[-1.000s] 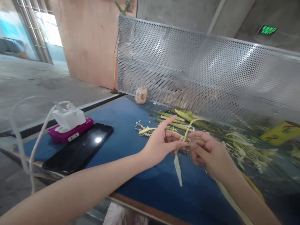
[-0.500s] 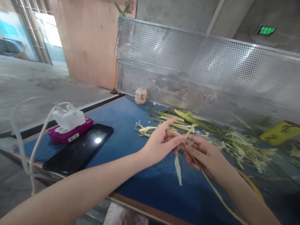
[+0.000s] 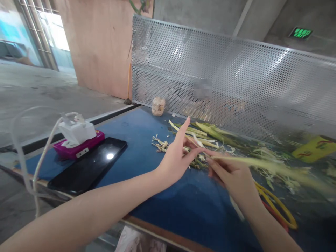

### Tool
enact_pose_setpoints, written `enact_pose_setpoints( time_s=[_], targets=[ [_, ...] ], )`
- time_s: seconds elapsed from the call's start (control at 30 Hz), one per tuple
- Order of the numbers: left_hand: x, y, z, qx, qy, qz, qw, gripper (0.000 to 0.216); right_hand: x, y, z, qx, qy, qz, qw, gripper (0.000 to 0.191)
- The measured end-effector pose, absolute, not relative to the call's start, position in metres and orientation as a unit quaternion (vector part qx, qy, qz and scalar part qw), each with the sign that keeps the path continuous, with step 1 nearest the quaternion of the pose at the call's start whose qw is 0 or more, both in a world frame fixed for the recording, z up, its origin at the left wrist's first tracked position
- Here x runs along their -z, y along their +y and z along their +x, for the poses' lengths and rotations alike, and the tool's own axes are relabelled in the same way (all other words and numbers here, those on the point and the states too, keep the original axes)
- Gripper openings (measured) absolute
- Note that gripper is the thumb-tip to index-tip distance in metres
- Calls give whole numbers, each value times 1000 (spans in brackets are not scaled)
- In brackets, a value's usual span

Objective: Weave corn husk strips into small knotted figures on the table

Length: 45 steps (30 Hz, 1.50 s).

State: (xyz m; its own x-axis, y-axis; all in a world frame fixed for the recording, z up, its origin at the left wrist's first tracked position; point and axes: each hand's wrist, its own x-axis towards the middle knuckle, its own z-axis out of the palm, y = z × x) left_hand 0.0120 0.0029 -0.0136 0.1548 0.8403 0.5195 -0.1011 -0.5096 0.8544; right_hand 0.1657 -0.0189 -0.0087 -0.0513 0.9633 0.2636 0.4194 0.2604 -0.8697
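My left hand point(image 3: 174, 155) pinches pale plant strips over the table, one finger pointing up and the thumb pressed toward the others. Thumb and fingers of my right hand point(image 3: 233, 175) grip a long yellow-green plant strip point(image 3: 248, 161), whose far end is blurred by motion to the right. The two hands' fingertips nearly meet. A short white strip end point(image 3: 197, 140) sticks up by my left fingers. Behind and below them lies a knotted, braid-like plant piece point(image 3: 159, 144); whether it joins the held strips is hidden.
Long green stalks and leaves point(image 3: 210, 130) and loose shreds point(image 3: 273, 164) lie behind the hands. A black phone point(image 3: 89, 166) and a magenta power strip point(image 3: 78, 147) with white adapters sit left. Yellow loops point(image 3: 286, 211) lie right. A perforated metal panel point(image 3: 223, 70) borders the blue table point(image 3: 168, 217).
The long strip that hung down past my right wrist now sweeps out to the right. My right hand has turned, and the white strip end that hung below my fingers is no longer there.
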Motion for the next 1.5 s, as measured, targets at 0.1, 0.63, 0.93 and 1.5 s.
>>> enact_pose_setpoints(
  time_s=[0.1, 0.63, 0.93, 1.5],
  targets=[
    [14, 5, 12, -589, 279, 648, 394, 70, 6, -19, 165, -317, -657, -506, 461, 26],
    [5, 2, 9, -608, 253, 623, 421, 61, 4, -9, 169, -443, -632, -454, 445, 26],
    [0, 5, 6, -617, 231, 582, 477, 71, 0, -17, 171, -504, -591, -441, 449, 25],
    [7, -3, 8, -470, 242, 686, 500, 103, 3, -12, 171, -469, -553, -449, 523, 23]
  ],
)
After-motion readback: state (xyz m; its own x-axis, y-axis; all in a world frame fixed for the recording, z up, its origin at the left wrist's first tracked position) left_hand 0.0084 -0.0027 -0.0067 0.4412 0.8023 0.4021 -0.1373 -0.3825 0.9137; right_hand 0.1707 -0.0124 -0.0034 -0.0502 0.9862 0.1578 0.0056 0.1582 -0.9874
